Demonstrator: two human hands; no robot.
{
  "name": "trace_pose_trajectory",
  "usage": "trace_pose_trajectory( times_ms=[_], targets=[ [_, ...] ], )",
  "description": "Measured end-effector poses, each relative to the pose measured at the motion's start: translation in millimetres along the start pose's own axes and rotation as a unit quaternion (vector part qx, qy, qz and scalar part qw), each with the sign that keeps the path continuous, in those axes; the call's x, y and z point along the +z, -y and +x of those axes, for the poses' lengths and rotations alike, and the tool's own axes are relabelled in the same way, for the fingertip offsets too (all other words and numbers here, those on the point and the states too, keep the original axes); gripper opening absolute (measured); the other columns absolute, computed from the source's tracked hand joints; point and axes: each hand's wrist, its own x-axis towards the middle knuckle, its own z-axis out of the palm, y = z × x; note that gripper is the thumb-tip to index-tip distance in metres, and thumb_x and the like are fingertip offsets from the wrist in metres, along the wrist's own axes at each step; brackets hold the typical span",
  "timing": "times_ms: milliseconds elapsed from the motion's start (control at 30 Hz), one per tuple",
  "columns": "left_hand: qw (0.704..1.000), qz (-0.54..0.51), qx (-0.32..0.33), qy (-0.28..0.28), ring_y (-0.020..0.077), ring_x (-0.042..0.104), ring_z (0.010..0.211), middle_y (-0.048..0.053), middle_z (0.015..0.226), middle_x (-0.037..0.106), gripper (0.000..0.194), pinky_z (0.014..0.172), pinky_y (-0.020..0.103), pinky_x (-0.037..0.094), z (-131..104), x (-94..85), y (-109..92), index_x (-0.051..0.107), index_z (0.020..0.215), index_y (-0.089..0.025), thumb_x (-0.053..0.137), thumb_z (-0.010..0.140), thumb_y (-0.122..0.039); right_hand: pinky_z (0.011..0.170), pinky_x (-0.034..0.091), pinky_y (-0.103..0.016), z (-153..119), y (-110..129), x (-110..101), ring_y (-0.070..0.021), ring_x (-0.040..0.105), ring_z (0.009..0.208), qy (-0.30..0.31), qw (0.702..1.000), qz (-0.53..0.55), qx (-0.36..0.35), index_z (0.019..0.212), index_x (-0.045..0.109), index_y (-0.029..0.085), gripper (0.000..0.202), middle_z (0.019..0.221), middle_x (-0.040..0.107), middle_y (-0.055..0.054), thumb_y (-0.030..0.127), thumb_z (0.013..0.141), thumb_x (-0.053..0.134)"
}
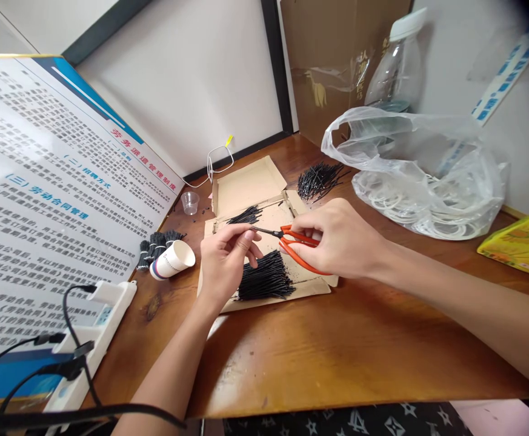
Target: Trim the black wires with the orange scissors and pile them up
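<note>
Our right hand (337,233) grips orange-handled scissors (307,264) over the opened carton (248,181); our left hand's (226,254) fingers pinch at the blade tips, seemingly on a thin black strand (256,228). Blade slip could nick us — fingertips too close. Room nearside of carton, to the edge of the table (319,351); paper cup (173,259) crowds its left.

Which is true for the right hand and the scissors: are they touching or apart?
Touching. The head view shows the right hand closed around the orange handles of the scissors, with no gap.
</note>
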Motion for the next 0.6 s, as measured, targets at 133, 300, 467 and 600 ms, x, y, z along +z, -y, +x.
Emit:
trace_pose_trajectory(
  times_ms=[133, 300, 467, 600],
  targets=[
    [1.0, -0.004, -0.003, 0.003, 0.0135, 0.066, 0.052, 0.005, 0.075, 0.072, 0.014, 0.043, 0.025, 0.053, -0.6, 0.0, 0.3, 0.069, 0.088, -0.014, 0.066, 0.092, -0.027, 0.049, 0.019, -0.028, -0.2, -0.3, 0.4, -0.0077, 0.019, 0.047, 0.0, 1.0, -0.011, -0.011, 0.051, 0.03, 0.02, 0.039, 0.047, 0.021, 0.007, 0.026, 0.078, 0.058],
    [1.0, -0.011, -0.009, 0.005, 0.0136, 0.067, 0.053, 0.005, 0.076, 0.071, 0.016, 0.042, 0.024, 0.054, -0.4, -0.1, -1.2, 0.069, 0.089, -0.015, 0.066, 0.092, -0.03, 0.049, 0.019, -0.028, 0.2, -1.4, 0.6, -0.0077, 0.02, 0.047, -0.011, 0.999, -0.024, -0.018, 0.05, 0.034, 0.02, 0.039, 0.046, 0.024, 0.007, 0.026, 0.08, 0.059],
    [1.0, -0.012, -0.016, 0.012, 0.013, 0.066, 0.053, 0.005, 0.078, 0.071, 0.019, 0.043, 0.024, 0.053, -0.1, -0.8, -2.5, 0.069, 0.09, -0.015, 0.065, 0.093, -0.033, 0.049, 0.023, -0.027, -0.4, -1.1, 0.4, -0.0071, 0.023, 0.045, -0.011, 1.0, 0.001, 0.001, 0.049, 0.04, 0.019, 0.037, 0.046, 0.027, 0.007, 0.026, 0.079, 0.06],
    [0.999, -0.021, -0.015, 0.02, 0.0127, 0.065, 0.051, 0.006, 0.078, 0.072, 0.018, 0.042, 0.024, 0.052, -1.0, -1.4, -1.0, 0.068, 0.09, -0.014, 0.065, 0.093, -0.032, 0.048, 0.021, -0.027, -1.0, -0.6, 1.0, -0.0071, 0.022, 0.046, -0.005, 1.0, 0.002, -0.005, 0.05, 0.035, 0.02, 0.038, 0.046, 0.025, 0.007, 0.025, 0.078, 0.059]
  ],
)
